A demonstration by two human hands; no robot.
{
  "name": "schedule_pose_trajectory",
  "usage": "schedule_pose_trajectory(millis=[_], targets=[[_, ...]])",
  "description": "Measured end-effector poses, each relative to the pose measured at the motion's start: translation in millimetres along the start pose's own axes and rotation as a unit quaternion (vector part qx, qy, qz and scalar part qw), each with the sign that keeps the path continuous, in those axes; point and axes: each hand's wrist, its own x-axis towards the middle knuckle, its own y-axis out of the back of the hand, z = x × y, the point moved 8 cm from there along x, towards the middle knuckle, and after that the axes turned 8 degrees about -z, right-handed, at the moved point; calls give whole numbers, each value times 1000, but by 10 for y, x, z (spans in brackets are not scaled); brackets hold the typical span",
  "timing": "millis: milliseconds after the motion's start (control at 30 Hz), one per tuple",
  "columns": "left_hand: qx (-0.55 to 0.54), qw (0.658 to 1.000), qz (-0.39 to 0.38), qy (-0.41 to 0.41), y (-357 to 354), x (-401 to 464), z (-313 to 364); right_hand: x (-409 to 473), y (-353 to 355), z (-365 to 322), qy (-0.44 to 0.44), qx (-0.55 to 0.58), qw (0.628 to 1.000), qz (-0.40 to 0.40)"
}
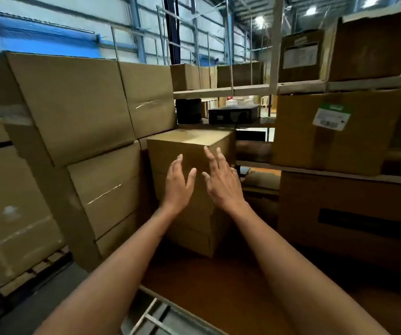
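I see left hand (177, 182) and right hand (221, 180) both spread, holding nothing, right in front of the plain cardboard box (189, 151) topping a stack; looks stiff, maybe heavy, so I'd clamp its side faces low.

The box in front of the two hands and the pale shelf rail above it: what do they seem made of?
The box looks like plain brown cardboard, matte: sharp folded edges, dull face. The shelf rail is pale and smooth with worn spots; painted metal seems likely, but painted wood cannot be excluded.
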Motion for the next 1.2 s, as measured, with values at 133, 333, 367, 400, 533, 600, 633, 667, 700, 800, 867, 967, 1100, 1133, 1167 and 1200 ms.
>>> schedule_pose_trajectory(millis=[133, 333, 367, 400, 533, 600, 633, 667, 700, 800, 867, 967, 1100, 1133, 1167, 1200], targets=[[0, 998, 24, 54, 136, 340, -379, 389, -74, -9, -59, 12, 998, 1], [0, 993, 53, 102, 268, 582, -761, 507, -88, 146, -91, 66, 993, 45], [-9, 991, 60, 119, 273, 592, -820, 482, -67, 170, -89, 83, 991, 59], [-15, 988, 66, 136, 273, 588, -867, 447, -49, 195, -88, 101, 988, 73], [-35, 982, 63, 174, 294, 616, -980, 252, 82, 370, -94, 167, 975, 113], [-48, 980, 57, 187, 286, 611, -973, 148, 139, 441, -91, 184, 972, 117], [-61, 978, 55, 193, 272, 594, -952, 104, 165, 462, -87, 189, 971, 116], [-76, 975, 55, 200, 262, 565, -923, 64, 181, 484, -83, 193, 971, 113], [-88, 973, 60, 203, 250, 536, -899, 31, 200, 497, -78, 193, 972, 111], [-108, 971, 66, 202, 194, 403, -855, -89, 262, 510, -56, 182, 976, 110], [-124, 970, 71, 197, 154, 292, -810, -195, 326, 520, -45, 181, 977, 108], [-170, 958, 93, 210, 117, 97, -697, -431, 454, 537, -36, 198, 975, 95], [-217, 942, 119, 228, 74, -292, -260, -865, 699, 570, -60, 266, 955, 118], [-228, 938, 118, 233, 27, -422, -120, -999, 757, 604, -70, 282, 947, 135], [-238, 935, 117, 234, -36, -556, 18, -1146, 807, 656, -77, 295, 940, 154], [-245, 934, 117, 231, -120, -676, 121, -1302, 855, 726, -86, 301, 933, 174]])
